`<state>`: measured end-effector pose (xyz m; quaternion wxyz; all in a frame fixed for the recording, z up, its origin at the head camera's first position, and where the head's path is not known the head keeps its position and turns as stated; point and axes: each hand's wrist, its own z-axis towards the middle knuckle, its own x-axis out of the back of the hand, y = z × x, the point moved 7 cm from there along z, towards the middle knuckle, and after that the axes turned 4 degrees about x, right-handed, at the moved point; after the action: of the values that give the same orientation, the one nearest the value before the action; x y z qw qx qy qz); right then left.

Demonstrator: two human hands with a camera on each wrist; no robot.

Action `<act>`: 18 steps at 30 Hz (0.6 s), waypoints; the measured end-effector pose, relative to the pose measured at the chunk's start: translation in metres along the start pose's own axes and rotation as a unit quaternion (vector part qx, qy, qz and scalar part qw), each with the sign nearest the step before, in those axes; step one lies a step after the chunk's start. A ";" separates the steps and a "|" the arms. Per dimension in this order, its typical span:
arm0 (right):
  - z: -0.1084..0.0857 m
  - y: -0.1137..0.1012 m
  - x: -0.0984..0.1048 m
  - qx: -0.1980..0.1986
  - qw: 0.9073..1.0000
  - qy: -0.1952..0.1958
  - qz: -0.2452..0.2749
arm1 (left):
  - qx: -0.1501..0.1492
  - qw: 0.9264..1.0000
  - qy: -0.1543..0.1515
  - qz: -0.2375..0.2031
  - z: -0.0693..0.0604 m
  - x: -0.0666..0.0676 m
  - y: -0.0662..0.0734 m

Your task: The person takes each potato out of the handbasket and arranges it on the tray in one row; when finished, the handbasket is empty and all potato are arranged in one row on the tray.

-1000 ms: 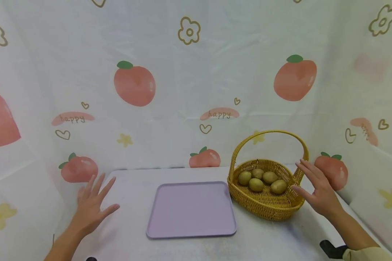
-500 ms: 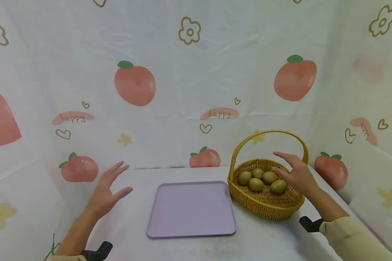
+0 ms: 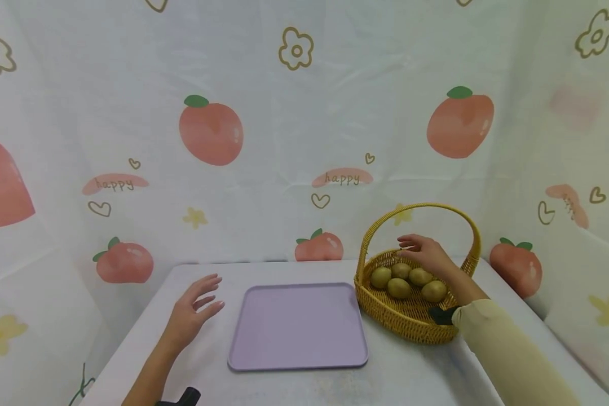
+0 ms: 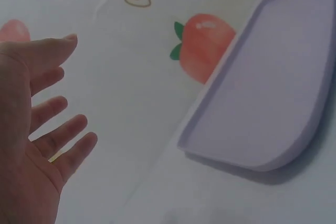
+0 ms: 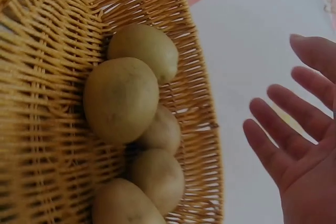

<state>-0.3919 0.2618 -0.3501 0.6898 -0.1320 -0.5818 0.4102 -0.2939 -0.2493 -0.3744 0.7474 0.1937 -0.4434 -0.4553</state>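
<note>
Several potatoes [image 3: 398,288] lie together in the left and back part of a yellow wicker basket [image 3: 406,332] with a tall arched handle. Over them hovers my right hand [image 3: 426,254], fingers loosely bent and holding nothing; in the right wrist view the potatoes [image 5: 121,100] are close by, apart from the fingers [image 5: 273,148]. To the basket's left a flat lilac tray [image 3: 298,327] lies on the table. My left hand [image 3: 190,313] is raised left of the tray, relaxed and holding nothing. In the left wrist view its fingers [image 4: 60,135] are spread, apart from the tray [image 4: 262,87].
A white table [image 3: 198,378] carries the tray and basket. White cloth [image 3: 264,220] printed with fruit and flowers hangs behind and at both sides. The basket handle [image 3: 421,206] arches up near my right hand.
My right hand has moved left, from the basket's right side to above the potatoes. The left hand has moved right toward the tray, its fingers less spread. Basket and tray stay put.
</note>
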 end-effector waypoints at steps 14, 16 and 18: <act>0.026 0.025 -0.052 -0.025 0.996 -0.087 0.018 | 0.157 0.978 -0.087 -0.106 -0.025 -0.050 -0.054; 0.028 0.027 -0.059 -0.021 0.994 -0.108 0.011 | 0.184 0.971 -0.096 -0.119 -0.028 -0.055 -0.060; 0.030 0.029 -0.065 -0.015 0.991 -0.130 0.005 | 0.201 0.966 -0.101 -0.127 -0.031 -0.058 -0.064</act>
<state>-0.4301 0.2242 -0.4053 0.6038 -0.0909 -0.6724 0.4183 -0.3114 -0.2360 -0.4633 0.5806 0.3481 -0.5704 -0.4652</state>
